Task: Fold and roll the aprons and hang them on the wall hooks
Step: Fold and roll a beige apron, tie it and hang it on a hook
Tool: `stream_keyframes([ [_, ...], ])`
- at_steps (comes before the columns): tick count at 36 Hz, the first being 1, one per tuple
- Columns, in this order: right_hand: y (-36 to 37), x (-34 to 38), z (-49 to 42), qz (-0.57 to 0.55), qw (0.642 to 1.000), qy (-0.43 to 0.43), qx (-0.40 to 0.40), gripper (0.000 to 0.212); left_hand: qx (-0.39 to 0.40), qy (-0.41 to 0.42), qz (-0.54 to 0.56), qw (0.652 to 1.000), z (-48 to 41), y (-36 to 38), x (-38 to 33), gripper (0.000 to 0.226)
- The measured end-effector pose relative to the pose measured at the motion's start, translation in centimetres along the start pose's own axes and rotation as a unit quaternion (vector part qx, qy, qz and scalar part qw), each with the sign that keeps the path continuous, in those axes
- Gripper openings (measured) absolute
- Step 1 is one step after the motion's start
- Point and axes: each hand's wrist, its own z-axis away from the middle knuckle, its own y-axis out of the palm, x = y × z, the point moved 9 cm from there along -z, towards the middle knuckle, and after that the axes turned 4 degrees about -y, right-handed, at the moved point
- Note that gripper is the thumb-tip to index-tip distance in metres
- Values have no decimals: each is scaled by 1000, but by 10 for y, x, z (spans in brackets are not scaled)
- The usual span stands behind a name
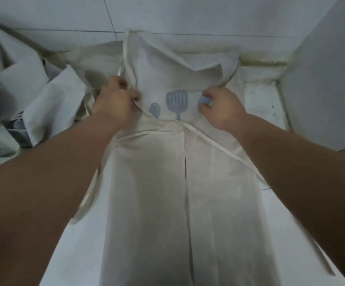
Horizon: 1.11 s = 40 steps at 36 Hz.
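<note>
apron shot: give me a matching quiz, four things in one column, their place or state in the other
1 left hand
2 right hand
3 spatula print
4 apron pile

a blue, between the hands
b heaped at far left
c grips the apron by the spoon print
d grips the apron, partly covering a round print

Pairs: 1-c, 2-d, 3-a, 4-b

No lettering, numbers or brand marks can be read anywhere; the apron (146,182) carries only blue prints, a spoon (155,110) and a spatula (177,102).
</note>
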Motion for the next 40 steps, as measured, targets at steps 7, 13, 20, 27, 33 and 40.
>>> stream_keyframes([
  [7,26,-4,-7,50,996,13,79,54,-17,67,-108,992,-19,-6,-5,24],
  [13,29,-8,-10,63,994,25,85,50,-33,93,-140,985,-32,-22,-9,31],
  [20,36,-9,-13,69,994,26,86,47,-88,66,-122,986,-36,-41,-14,44],
  [27,29,6,3,35,999,8,26,46,-162,109,31,980,15,-30,-30,38],
  [33,40,22,31,43,991,-29,121,47,79,164,71,981,64,22,-51,57],
  [40,49,18,37,116,977,-40,173,42,137,129,33,982,71,50,-43,48],
])
